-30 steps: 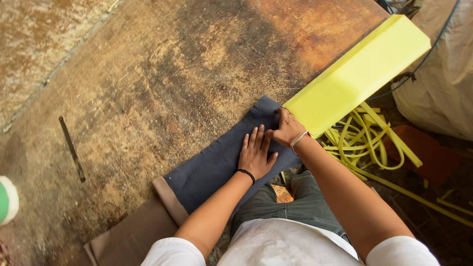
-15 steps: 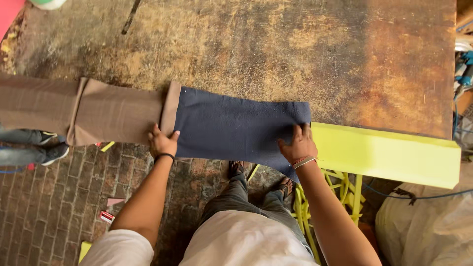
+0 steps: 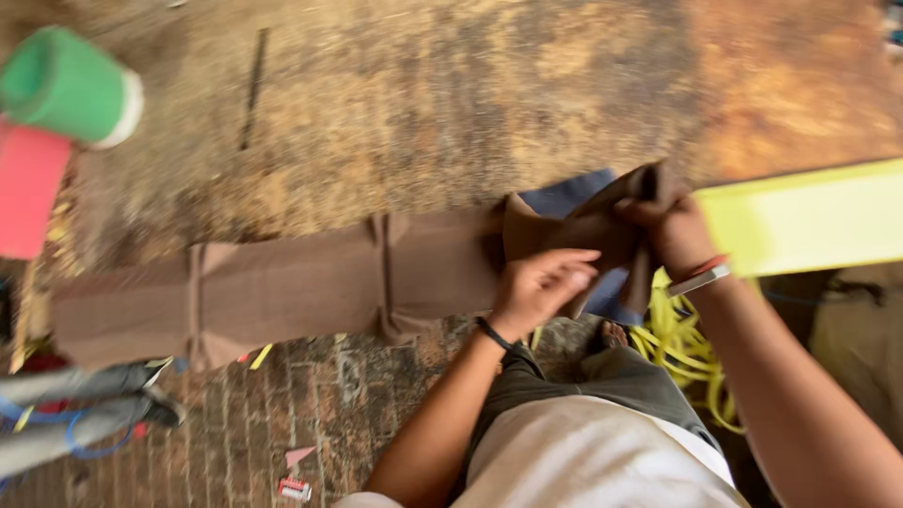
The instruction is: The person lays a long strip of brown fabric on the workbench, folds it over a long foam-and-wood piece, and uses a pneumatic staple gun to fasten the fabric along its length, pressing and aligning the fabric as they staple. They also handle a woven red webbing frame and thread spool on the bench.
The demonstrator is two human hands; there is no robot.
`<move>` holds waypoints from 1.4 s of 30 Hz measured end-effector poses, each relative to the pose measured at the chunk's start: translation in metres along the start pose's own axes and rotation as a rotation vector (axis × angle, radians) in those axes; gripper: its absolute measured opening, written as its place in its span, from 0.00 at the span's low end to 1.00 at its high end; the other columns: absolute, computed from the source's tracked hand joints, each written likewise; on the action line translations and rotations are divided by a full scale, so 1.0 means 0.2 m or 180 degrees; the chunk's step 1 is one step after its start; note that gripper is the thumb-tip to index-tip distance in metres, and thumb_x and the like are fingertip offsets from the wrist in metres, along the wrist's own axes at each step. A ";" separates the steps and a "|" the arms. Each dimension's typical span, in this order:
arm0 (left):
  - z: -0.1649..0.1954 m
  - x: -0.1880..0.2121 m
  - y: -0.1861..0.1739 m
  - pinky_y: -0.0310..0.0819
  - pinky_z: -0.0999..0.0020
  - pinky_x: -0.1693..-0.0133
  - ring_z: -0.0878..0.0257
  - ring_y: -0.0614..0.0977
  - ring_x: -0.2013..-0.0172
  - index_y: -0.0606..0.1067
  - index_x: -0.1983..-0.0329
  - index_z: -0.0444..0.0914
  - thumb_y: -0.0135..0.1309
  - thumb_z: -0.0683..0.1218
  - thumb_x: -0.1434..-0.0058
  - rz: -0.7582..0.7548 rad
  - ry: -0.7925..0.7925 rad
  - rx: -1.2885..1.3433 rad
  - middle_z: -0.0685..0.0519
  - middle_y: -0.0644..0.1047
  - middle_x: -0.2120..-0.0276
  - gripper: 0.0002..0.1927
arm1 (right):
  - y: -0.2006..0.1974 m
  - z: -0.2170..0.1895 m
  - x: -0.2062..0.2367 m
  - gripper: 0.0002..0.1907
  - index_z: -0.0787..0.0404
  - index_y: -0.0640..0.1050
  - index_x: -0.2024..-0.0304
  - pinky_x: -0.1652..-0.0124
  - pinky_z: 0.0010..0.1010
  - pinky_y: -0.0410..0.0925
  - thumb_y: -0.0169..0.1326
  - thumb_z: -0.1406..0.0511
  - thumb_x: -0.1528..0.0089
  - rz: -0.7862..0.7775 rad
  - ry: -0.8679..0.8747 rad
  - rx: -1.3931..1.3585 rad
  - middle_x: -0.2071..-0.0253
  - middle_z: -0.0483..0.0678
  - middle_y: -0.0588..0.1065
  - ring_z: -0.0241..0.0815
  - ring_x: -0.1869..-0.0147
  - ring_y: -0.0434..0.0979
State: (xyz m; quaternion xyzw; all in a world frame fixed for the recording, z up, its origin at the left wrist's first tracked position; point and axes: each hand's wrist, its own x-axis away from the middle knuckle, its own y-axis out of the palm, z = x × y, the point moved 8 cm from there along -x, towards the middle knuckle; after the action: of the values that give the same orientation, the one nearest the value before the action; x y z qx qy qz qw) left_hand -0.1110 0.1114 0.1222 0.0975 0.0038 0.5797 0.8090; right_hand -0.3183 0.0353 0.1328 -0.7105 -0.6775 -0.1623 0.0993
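Observation:
A long row of brown cloth pieces (image 3: 282,292) lies along the near edge of a worn wooden table (image 3: 489,103). My right hand (image 3: 673,230) grips the end of a brown piece (image 3: 588,226) and holds it folded over a dark blue cloth (image 3: 564,198), of which only a little shows. My left hand (image 3: 541,287) rests flat on the folded brown piece, fingers together. A yellow strip (image 3: 809,221) lies just right of my right hand. The picture is blurred by motion.
A green roll (image 3: 71,89) with a white end and a pink object (image 3: 28,188) are at the far left. A thin dark rod (image 3: 254,85) lies on the table. Yellow straps (image 3: 682,353) hang below the edge, above a brick floor (image 3: 301,414).
The blue cloth lay flat and uncovered before. A brown piece is now pulled over it, with my right hand gripping its end. My left hand moved right, from the blue cloth's left end.

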 end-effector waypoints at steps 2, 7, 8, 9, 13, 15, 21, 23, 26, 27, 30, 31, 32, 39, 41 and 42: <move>-0.03 -0.06 0.00 0.82 0.67 0.53 0.64 0.85 0.58 0.80 0.44 0.37 0.56 0.49 0.32 0.0396 -0.0217 -0.0541 0.51 0.84 0.57 0.17 | -0.56 -0.17 0.04 0.17 0.61 0.78 0.50 0.58 0.34 0.73 0.63 0.71 0.42 0.0562 -0.0162 -0.0182 0.57 0.46 0.78 0.41 0.56 0.79; -0.25 -0.23 0.14 0.72 0.55 0.41 0.51 0.77 0.41 0.75 0.40 0.41 0.57 0.52 0.38 0.0792 -0.0262 -0.2806 0.49 0.77 0.41 0.23 | -1.81 -0.37 0.02 0.17 0.67 0.75 0.42 0.45 0.37 0.74 0.58 0.73 0.33 0.0587 -0.0847 0.0336 0.46 0.51 0.78 0.45 0.43 0.80; -0.32 -0.27 0.21 0.69 0.52 0.38 0.48 0.74 0.37 0.73 0.38 0.41 0.57 0.53 0.38 0.0795 -0.0350 -0.3032 0.48 0.74 0.37 0.26 | -2.04 -0.31 -0.04 0.18 0.67 0.75 0.41 0.45 0.36 0.74 0.59 0.72 0.33 0.0871 -0.0843 0.0517 0.45 0.51 0.78 0.45 0.44 0.79; -0.39 -0.32 0.29 0.62 0.49 0.36 0.46 0.68 0.34 0.70 0.35 0.42 0.56 0.55 0.38 0.0812 -0.0411 -0.3385 0.46 0.68 0.33 0.29 | -2.24 -0.24 -0.11 0.19 0.67 0.76 0.39 0.46 0.36 0.73 0.61 0.72 0.33 0.1162 -0.0821 0.0698 0.44 0.51 0.78 0.45 0.44 0.79; -0.62 -0.49 0.63 0.38 0.42 0.30 0.39 0.47 0.26 0.56 0.24 0.44 0.51 0.63 0.36 0.0773 -0.0862 -0.4234 0.41 0.48 0.24 0.41 | -2.79 0.10 -0.34 0.24 0.67 0.76 0.35 0.49 0.35 0.71 0.65 0.72 0.33 0.1746 -0.0412 0.1621 0.44 0.51 0.78 0.44 0.47 0.77; -0.68 -0.56 0.79 0.32 0.39 0.30 0.37 0.43 0.25 0.49 0.22 0.41 0.49 0.67 0.37 0.0752 -0.0923 -0.4334 0.39 0.44 0.23 0.47 | -2.89 0.25 -0.41 0.25 0.66 0.76 0.36 0.51 0.35 0.71 0.65 0.72 0.35 0.1647 0.0017 0.1582 0.47 0.49 0.78 0.42 0.49 0.77; -0.80 -0.65 1.03 0.24 0.37 0.31 0.39 0.35 0.25 0.42 0.20 0.49 0.42 0.73 0.36 0.0383 -0.1571 -0.4672 0.38 0.38 0.23 0.49 | -3.08 0.30 -0.46 0.26 0.65 0.76 0.37 0.39 0.30 0.72 0.59 0.79 0.39 0.0546 -0.0477 -0.0686 0.42 0.48 0.78 0.40 0.40 0.78; -0.80 -0.67 1.04 0.22 0.37 0.32 0.39 0.32 0.26 0.39 0.20 0.50 0.39 0.74 0.35 0.0372 -0.1490 -0.4645 0.38 0.35 0.23 0.48 | -3.15 0.26 -0.48 0.26 0.66 0.75 0.38 0.39 0.31 0.72 0.58 0.80 0.39 0.0650 -0.0655 -0.0361 0.42 0.49 0.78 0.40 0.40 0.78; -0.82 -0.68 1.03 0.21 0.39 0.31 0.42 0.31 0.25 0.38 0.20 0.53 0.37 0.74 0.35 0.0296 -0.1647 -0.4613 0.42 0.33 0.22 0.47 | -3.19 0.32 -0.54 0.30 0.62 0.73 0.38 0.44 0.32 0.73 0.58 0.80 0.42 0.0996 -0.0601 0.0143 0.43 0.48 0.76 0.40 0.42 0.77; -0.82 -0.68 1.03 0.21 0.39 0.31 0.42 0.31 0.25 0.38 0.20 0.53 0.37 0.74 0.35 0.0327 -0.1632 -0.4661 0.42 0.34 0.22 0.47 | -3.20 0.35 -0.56 0.32 0.61 0.71 0.37 0.46 0.32 0.73 0.58 0.79 0.44 0.1140 -0.0521 0.0327 0.43 0.47 0.75 0.40 0.43 0.77; -0.81 -0.69 1.05 0.22 0.41 0.31 0.42 0.32 0.25 0.39 0.20 0.53 0.39 0.73 0.36 0.0490 -0.1670 -0.4694 0.43 0.35 0.22 0.47 | -3.27 0.52 -0.57 0.31 0.60 0.68 0.39 0.52 0.37 0.71 0.67 0.71 0.41 0.1486 0.0632 0.1377 0.49 0.51 0.73 0.46 0.48 0.75; -0.82 -0.69 1.06 0.22 0.41 0.31 0.42 0.32 0.25 0.39 0.20 0.53 0.39 0.72 0.36 0.0562 -0.1723 -0.4646 0.43 0.35 0.22 0.47 | -3.26 0.58 -0.58 0.28 0.63 0.70 0.40 0.55 0.38 0.71 0.66 0.69 0.40 0.1232 0.0935 0.0757 0.50 0.52 0.74 0.47 0.50 0.75; -0.81 -0.69 1.06 0.22 0.41 0.31 0.42 0.33 0.24 0.39 0.20 0.53 0.39 0.72 0.36 0.0641 -0.1776 -0.4598 0.43 0.35 0.22 0.47 | -3.24 0.63 -0.59 0.25 0.66 0.72 0.41 0.57 0.39 0.71 0.65 0.67 0.39 0.0954 0.1220 0.0140 0.51 0.53 0.75 0.49 0.52 0.75; -0.74 -0.71 1.06 0.24 0.40 0.30 0.43 0.34 0.24 0.40 0.20 0.51 0.40 0.71 0.34 0.0851 -0.1716 -0.4553 0.41 0.35 0.22 0.46 | -3.39 0.58 -0.65 0.36 0.58 0.67 0.37 0.53 0.37 0.70 0.66 0.68 0.46 0.1612 0.0845 0.0709 0.48 0.47 0.75 0.45 0.48 0.74; -0.68 -0.70 1.10 0.25 0.39 0.30 0.42 0.36 0.24 0.41 0.19 0.48 0.41 0.70 0.34 0.1071 -0.1546 -0.4701 0.38 0.36 0.22 0.47 | -3.38 0.55 -0.64 0.40 0.56 0.65 0.35 0.52 0.36 0.69 0.68 0.69 0.48 0.2116 0.0784 0.1699 0.48 0.46 0.74 0.44 0.47 0.73; -0.69 -0.71 1.15 0.24 0.38 0.31 0.39 0.36 0.25 0.40 0.21 0.43 0.41 0.71 0.35 0.0970 -0.1593 -0.4644 0.36 0.36 0.23 0.50 | -3.30 0.47 -0.64 0.36 0.60 0.67 0.37 0.49 0.38 0.69 0.67 0.69 0.46 0.2147 0.0232 0.1997 0.46 0.49 0.74 0.46 0.45 0.74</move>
State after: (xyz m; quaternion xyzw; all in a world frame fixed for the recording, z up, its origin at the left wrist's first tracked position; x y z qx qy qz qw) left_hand -0.3901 0.0714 0.0086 -0.3312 -0.5736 0.5011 0.5570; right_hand -0.9696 -0.0094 -0.0535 -0.8207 -0.4209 0.0671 0.3805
